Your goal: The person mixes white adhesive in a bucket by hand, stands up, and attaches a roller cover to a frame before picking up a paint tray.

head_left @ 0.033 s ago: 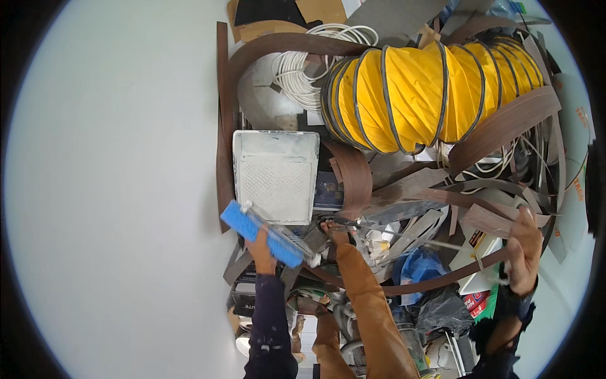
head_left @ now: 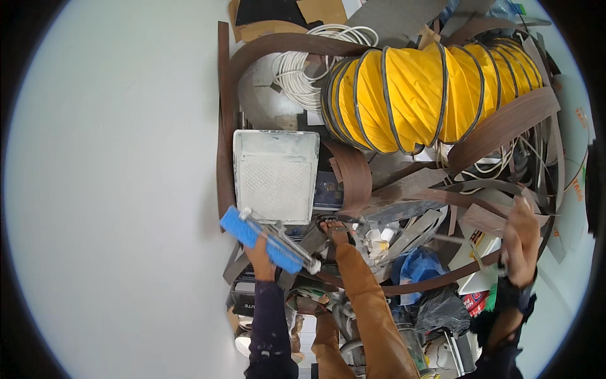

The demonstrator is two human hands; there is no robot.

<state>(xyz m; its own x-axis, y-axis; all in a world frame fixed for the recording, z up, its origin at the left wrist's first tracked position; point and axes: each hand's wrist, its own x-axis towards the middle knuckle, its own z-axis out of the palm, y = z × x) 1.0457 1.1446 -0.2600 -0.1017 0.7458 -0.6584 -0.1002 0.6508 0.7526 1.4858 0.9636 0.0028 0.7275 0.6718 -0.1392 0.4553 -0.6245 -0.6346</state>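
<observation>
A wide paint roller with a blue sleeve (head_left: 285, 254) and a metal frame is in my left hand (head_left: 259, 256), its fingers closed around it. It tilts just below the white paint tray (head_left: 278, 170), whose ridged surface is smeared with pale paint. My right hand (head_left: 521, 243) is raised at the far right with its fingers stretched upward, somewhat smeared by motion. A thin pale rod (head_left: 449, 239), also blurred, shows to the left of that hand. Whether the rod touches the hand or joins the roller is unclear.
A large yellow ribbed duct (head_left: 416, 95) lies at the upper right. White coiled cable (head_left: 300, 79) and curled brown strips (head_left: 353, 180) surround the tray. A blue plastic bag (head_left: 420, 271) and a black bag (head_left: 445, 309) lie near my legs. A pale wall (head_left: 113, 189) fills the left.
My right hand has shifted slightly up and left. The roller in my left hand has turned and moved a little; the tray has stayed put.
</observation>
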